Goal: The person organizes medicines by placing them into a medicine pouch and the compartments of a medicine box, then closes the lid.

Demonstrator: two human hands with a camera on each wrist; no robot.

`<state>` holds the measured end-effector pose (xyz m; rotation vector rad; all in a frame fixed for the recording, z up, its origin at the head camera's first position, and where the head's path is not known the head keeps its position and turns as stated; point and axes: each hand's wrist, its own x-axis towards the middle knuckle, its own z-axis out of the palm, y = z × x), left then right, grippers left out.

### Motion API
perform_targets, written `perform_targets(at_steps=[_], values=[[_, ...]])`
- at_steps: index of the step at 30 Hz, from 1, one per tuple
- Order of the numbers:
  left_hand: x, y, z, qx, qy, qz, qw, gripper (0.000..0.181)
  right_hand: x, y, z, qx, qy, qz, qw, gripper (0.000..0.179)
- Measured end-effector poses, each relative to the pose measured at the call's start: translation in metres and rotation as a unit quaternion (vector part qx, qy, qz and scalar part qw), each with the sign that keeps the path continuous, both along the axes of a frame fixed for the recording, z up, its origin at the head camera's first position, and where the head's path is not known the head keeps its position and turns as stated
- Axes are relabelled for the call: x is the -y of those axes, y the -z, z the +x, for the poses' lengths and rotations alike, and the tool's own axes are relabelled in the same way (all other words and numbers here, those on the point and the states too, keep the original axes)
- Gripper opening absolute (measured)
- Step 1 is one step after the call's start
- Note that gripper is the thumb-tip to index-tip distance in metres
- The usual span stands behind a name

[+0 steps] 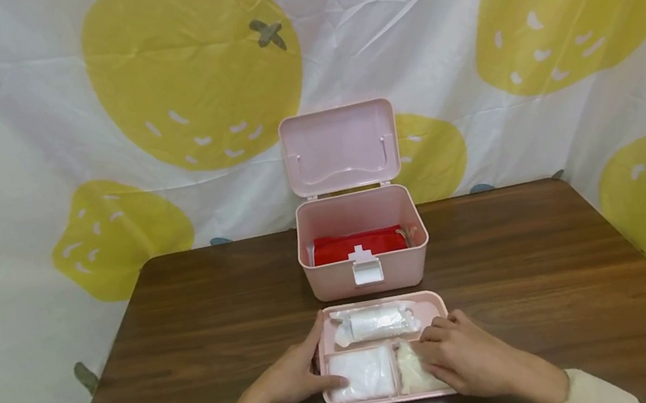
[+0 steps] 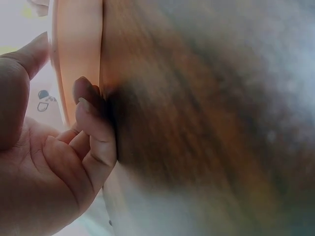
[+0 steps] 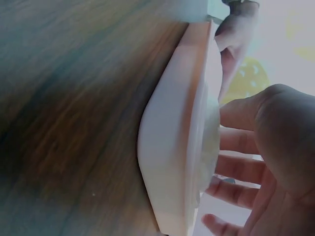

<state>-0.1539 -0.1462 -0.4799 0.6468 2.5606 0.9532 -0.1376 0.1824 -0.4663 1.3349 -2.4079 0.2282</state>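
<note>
A pink divided tray (image 1: 431, 308) lies on the table in front of a pink box. Its far compartment holds a white roll in clear wrap (image 1: 376, 322); a flat white packet (image 1: 361, 371) fills the near left one, and a cream-coloured packet (image 1: 412, 370) the near right one. At the tray's left end my left hand (image 1: 292, 375) grips the side, thumb over the rim at the white packet, other fingers curled against the outer wall (image 2: 78, 44). My right hand (image 1: 468, 357) reaches over the right end, its spread fingers touching the cream packet (image 3: 211, 142) from above.
Behind the tray stands the pink box (image 1: 366, 278), lid (image 1: 341, 146) raised, white latch (image 1: 367, 271) at its front. Inside lies a red pouch (image 1: 345, 247). The dark wooden table (image 1: 209, 323) backs onto a lemon-patterned cloth (image 1: 191, 75).
</note>
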Motion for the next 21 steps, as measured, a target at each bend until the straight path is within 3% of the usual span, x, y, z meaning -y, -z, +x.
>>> perform_targets(at_steps=[6,11,16,21], values=[[0.001,-0.001,-0.001,0.013,-0.005,0.012,0.9998,0.113,0.000,-0.002,-0.001,0.022,0.009,-0.024,0.9994,0.020],[0.003,-0.002,-0.004,0.022,-0.022,0.025,0.9992,0.105,-0.004,-0.007,-0.008,0.087,0.009,-0.071,0.9936,0.019],[0.005,-0.005,-0.009,0.019,-0.033,0.043,0.9984,0.097,-0.010,-0.008,-0.018,0.128,0.015,-0.134,0.9826,0.017],[0.005,-0.004,-0.011,0.025,-0.049,0.044,0.9975,0.080,-0.017,-0.007,-0.025,0.173,0.078,-0.203,0.9607,0.013]])
